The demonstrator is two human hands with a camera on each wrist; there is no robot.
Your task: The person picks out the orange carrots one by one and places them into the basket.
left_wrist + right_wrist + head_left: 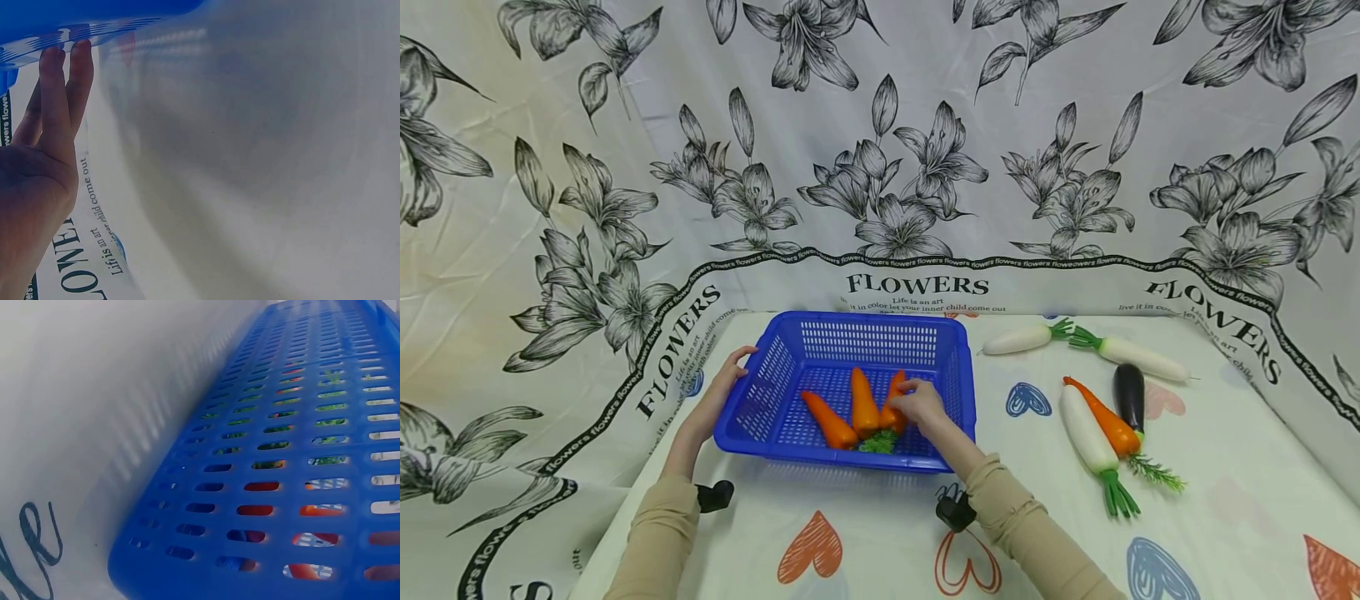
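A blue plastic basket (958, 367) stands on the table, with three orange carrots inside it. One carrot (829, 419) leans at the left and another carrot (864, 404) lies in the middle. My right hand (921, 404) reaches over the near rim and pinches the rightmost carrot (892, 414) between thumb and fingers. Green carrot leaves (880, 442) bunch by the near wall. In the right wrist view, the slotted basket wall (250, 487) hides most of this. My left hand (724, 387) touches the basket's left side, its fingers (56, 94) stretched out straight against the outer wall.
Right of the basket, a white radish (1086, 429), a carrot (1105, 417) and an eggplant (1129, 396) lie together. Two more white radishes (1018, 339) lie behind them, leaves facing. A flower-printed cloth (917, 167) hangs behind the table.
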